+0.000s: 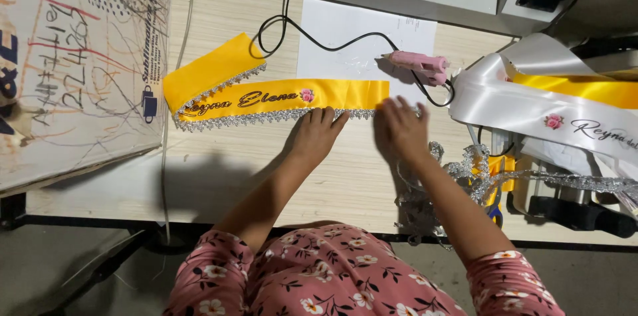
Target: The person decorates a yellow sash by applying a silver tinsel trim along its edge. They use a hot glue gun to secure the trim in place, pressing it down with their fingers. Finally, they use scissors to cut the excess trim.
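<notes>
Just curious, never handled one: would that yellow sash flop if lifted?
Probably floppy: the yellow sash already lies folded over at its far end. Its sheen suggests slippery fabric. The silver trim along its edge may snag, and both hands press there.

Both arms reach forward from pink floral sleeves, bare from the elbows down. The left hand (pixel 315 134) lies palm down, its fingers (pixel 327 116) held straight, close together and pointing away from the body. The right hand (pixel 402 128) sits just beside it, also palm down, fingers (pixel 397 107) loosely spread and slightly blurred. The two forearms angle inward, so the hands are near each other but apart. Neither hand grips anything.
</notes>
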